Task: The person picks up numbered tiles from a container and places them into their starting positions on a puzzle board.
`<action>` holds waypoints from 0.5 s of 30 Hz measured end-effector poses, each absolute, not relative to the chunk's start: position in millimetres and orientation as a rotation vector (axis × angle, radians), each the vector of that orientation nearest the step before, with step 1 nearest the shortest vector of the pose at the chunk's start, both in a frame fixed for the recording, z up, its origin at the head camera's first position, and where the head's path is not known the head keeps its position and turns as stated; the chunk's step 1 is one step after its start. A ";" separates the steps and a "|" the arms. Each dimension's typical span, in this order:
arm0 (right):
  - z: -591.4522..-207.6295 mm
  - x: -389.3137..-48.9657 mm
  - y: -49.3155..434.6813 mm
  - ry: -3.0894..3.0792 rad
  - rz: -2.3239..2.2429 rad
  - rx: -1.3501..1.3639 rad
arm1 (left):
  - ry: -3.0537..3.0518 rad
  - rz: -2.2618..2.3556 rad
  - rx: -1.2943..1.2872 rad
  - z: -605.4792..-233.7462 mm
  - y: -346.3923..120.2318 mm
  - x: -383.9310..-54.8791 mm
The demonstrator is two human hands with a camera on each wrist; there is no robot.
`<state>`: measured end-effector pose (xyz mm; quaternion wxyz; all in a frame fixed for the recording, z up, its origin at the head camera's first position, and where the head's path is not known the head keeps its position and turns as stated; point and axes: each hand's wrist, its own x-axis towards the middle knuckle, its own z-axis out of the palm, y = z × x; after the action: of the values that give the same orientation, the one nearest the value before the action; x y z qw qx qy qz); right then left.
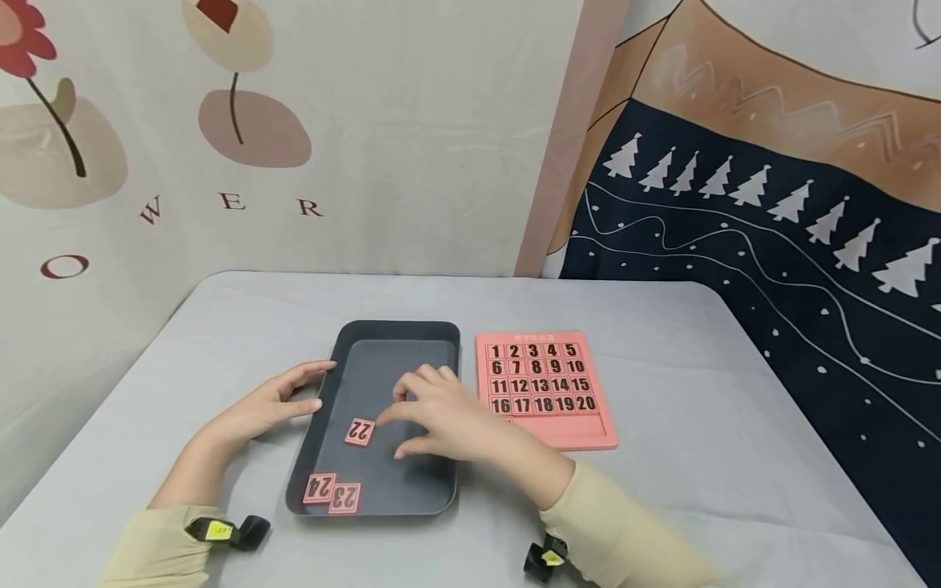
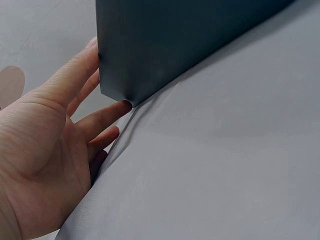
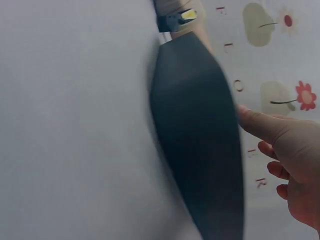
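Observation:
A dark grey tray (image 1: 400, 351) lies on the table, with my left hand (image 1: 268, 404) at its left side. The fingertips of that hand touch the tray's outer wall (image 2: 145, 45) in the left wrist view. Over the tray reaches my right hand (image 1: 448, 420), its fingers loosely bent and apart, with nothing seen between them. Its index fingertip is right at the number tile 22 (image 1: 359, 432). Tiles 24 (image 1: 319, 488) and 23 (image 1: 344, 497) lie in the tray's near left corner, touching or overlapping. All three appear upside down from here.
Right of the tray lies a pink number board (image 1: 566, 437), its upper four rows filled with tiles 1 to 20. Part of a further tile shows at the left of its bottom row, mostly behind my right hand. Printed curtains (image 1: 412, 147) hang behind the white-covered table (image 1: 662, 367).

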<state>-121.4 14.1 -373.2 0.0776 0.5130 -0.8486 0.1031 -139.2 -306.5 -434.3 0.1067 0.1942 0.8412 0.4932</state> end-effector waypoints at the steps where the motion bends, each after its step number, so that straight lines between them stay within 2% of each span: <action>1: -376.1 -122.9 10.2 -2.553 0.295 1.542 | 2.477 1.450 0.567 -434.8 -307.1 -139.4; 15: -402.5 -145.9 -25.9 -2.687 0.121 1.590 | 2.448 1.479 0.567 -436.3 -307.5 -140.1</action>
<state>-145.9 -25.9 -402.5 0.0087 0.5088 -0.8600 0.0389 -140.1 -307.5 -436.3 0.1130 0.1931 0.8342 0.5040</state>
